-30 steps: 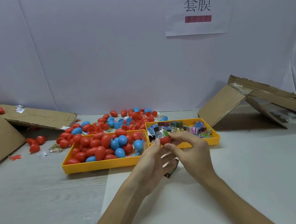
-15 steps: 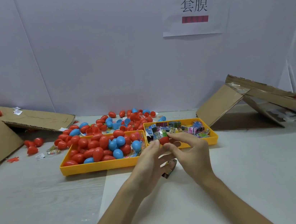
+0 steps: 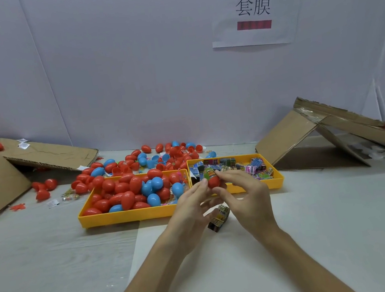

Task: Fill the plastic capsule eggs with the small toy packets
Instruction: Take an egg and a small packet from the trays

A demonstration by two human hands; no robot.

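Pinching the red egg [image 3: 213,182], left hand [image 3: 192,209] and right hand [image 3: 250,199] hold it upright.

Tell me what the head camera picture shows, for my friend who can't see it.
A left hand and right hand together pinch a red capsule egg with a colourful packet at its top. Behind them, one yellow tray holds red and blue eggs, a second tray holds toy packets, and loose eggs lie on the table.
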